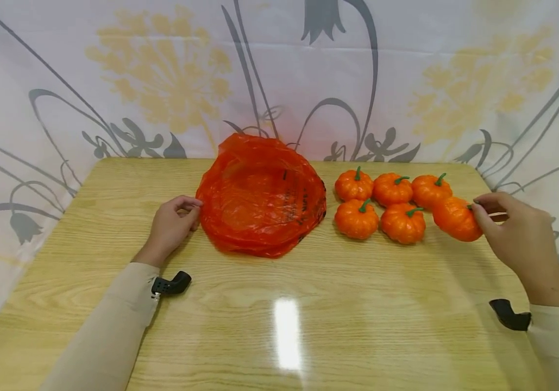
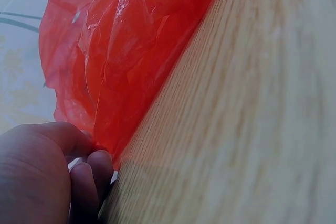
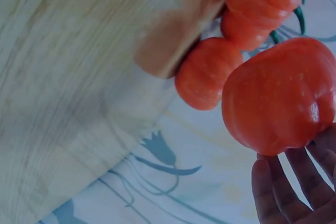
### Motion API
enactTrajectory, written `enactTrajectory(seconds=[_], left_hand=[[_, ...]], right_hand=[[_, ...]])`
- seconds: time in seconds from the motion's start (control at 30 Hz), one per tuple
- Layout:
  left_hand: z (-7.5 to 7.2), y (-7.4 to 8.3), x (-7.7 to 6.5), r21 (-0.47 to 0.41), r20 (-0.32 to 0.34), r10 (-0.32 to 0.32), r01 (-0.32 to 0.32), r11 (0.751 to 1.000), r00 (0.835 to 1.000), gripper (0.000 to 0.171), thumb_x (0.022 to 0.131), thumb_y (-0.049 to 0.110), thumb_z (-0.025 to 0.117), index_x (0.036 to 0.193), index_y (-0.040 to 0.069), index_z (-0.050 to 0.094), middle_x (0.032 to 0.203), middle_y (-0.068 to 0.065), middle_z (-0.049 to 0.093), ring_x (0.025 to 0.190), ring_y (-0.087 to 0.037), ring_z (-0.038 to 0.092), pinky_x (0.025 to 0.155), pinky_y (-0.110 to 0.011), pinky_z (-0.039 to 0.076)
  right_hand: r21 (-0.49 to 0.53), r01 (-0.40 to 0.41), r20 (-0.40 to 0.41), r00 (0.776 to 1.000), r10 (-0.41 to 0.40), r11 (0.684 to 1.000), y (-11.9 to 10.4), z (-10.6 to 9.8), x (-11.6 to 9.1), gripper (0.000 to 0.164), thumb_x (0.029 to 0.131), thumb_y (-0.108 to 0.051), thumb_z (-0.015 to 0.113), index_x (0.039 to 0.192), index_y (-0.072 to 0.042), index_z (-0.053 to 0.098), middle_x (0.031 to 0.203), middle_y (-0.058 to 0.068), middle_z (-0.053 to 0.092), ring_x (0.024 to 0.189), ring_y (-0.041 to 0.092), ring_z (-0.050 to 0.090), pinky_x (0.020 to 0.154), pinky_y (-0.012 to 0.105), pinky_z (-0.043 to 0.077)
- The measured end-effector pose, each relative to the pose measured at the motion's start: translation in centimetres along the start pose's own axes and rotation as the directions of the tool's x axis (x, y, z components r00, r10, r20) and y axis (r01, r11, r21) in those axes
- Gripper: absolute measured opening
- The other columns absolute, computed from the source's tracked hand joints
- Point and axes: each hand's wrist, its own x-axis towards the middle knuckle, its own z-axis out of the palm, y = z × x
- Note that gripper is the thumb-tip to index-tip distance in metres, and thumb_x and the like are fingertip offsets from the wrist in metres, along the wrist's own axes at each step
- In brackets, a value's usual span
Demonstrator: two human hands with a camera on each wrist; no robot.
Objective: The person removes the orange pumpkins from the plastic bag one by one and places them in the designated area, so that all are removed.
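Note:
A red plastic bag (image 1: pixel 259 195) lies on the table with its mouth spread wide and dark print on its right side. My left hand (image 1: pixel 174 222) pinches the bag's left edge between thumb and fingers, also visible in the left wrist view at the lower end of the bag (image 2: pixel 126 72). On the right, my right hand (image 1: pixel 523 233) holds a small orange pumpkin (image 1: pixel 457 219) near its green stem. The right wrist view shows this held pumpkin (image 3: pixel 281 95) off the tabletop, with the fingers against it.
Several similar pumpkins stand in two rows right of the bag, among them a front pumpkin (image 1: pixel 403 224) and a back right pumpkin (image 1: pixel 431 189). The wooden table (image 1: pixel 357 320) ends at a flower-patterned cloth (image 1: pixel 279 70) behind it.

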Motion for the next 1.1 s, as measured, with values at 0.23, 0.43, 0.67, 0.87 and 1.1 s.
enactTrajectory(seconds=[0.23, 0.43, 0.67, 0.87, 1.1], left_hand=[[-0.5, -0.2, -0.1, -0.031, -0.005, -0.015, 0.015, 0.999, 1.0, 0.022, 0.1, 0.018, 0.059, 0.115, 0.003, 0.065, 0.094, -0.01, 0.06, 0.059, -0.008, 0.056, 0.053, -0.022, 0.051], [-0.5, -0.3, -0.3, -0.019, -0.012, -0.005, 0.005, 1.0, 1.0, 0.023, 0.1, 0.018, 0.061, 0.114, 0.002, 0.065, 0.091, -0.01, 0.06, 0.058, -0.007, 0.056, 0.052, -0.021, 0.049], [0.0, -0.1, -0.4, -0.03, 0.005, -0.009, 0.01, 1.0, 1.0, 0.024, 0.1, 0.018, 0.061, 0.115, 0.0, 0.065, 0.096, -0.015, 0.06, 0.059, -0.007, 0.057, 0.053, -0.02, 0.05], [0.3, -0.4, -0.2, -0.03, 0.002, -0.007, 0.007, 1.0, 1.0, 0.022, 0.1, 0.017, 0.059, 0.116, 0.002, 0.064, 0.095, -0.013, 0.059, 0.058, -0.008, 0.057, 0.052, -0.022, 0.052], [-0.4, -0.4, -0.6, -0.058, -0.048, -0.02, 0.017, 0.998, 0.999, 0.034, 0.102, 0.026, 0.055, 0.131, 0.008, 0.053, 0.107, -0.007, 0.052, 0.06, -0.009, 0.06, 0.054, -0.02, 0.051]], right_hand=[[-0.047, 0.0, 0.152, 0.988, 0.007, 0.999, 1.0, 0.8, 0.4, 0.011, 0.089, -0.003, 0.069, 0.099, 0.001, 0.07, 0.086, 0.024, 0.072, 0.071, -0.038, 0.03, 0.06, -0.003, 0.032], [-0.094, 0.045, 0.215, 0.976, -0.024, 0.995, 1.3, 1.2, 0.6, 0.009, 0.09, -0.005, 0.069, 0.098, -0.001, 0.069, 0.086, 0.021, 0.073, 0.065, 0.02, 0.07, 0.057, 0.002, 0.033], [-0.125, 0.101, 0.21, 0.975, -0.073, 0.987, 1.6, 1.7, 0.3, 0.01, 0.085, -0.002, 0.072, 0.094, -0.002, 0.07, 0.082, 0.02, 0.074, 0.073, 0.041, 0.066, 0.057, 0.025, 0.041], [-0.115, 0.057, 0.261, 0.965, -0.025, 0.992, 1.5, 1.8, 0.0, 0.011, 0.088, -0.009, 0.071, 0.098, -0.003, 0.07, 0.088, 0.021, 0.073, 0.06, 0.029, 0.06, 0.053, 0.021, 0.037], [-0.075, 0.0, 0.299, 0.954, 0.022, 0.997, -0.4, 2.1, -0.4, 0.032, 0.095, -0.022, 0.066, 0.117, 0.001, 0.066, 0.119, 0.031, 0.063, 0.109, 0.05, 0.055, 0.088, 0.064, 0.043]])
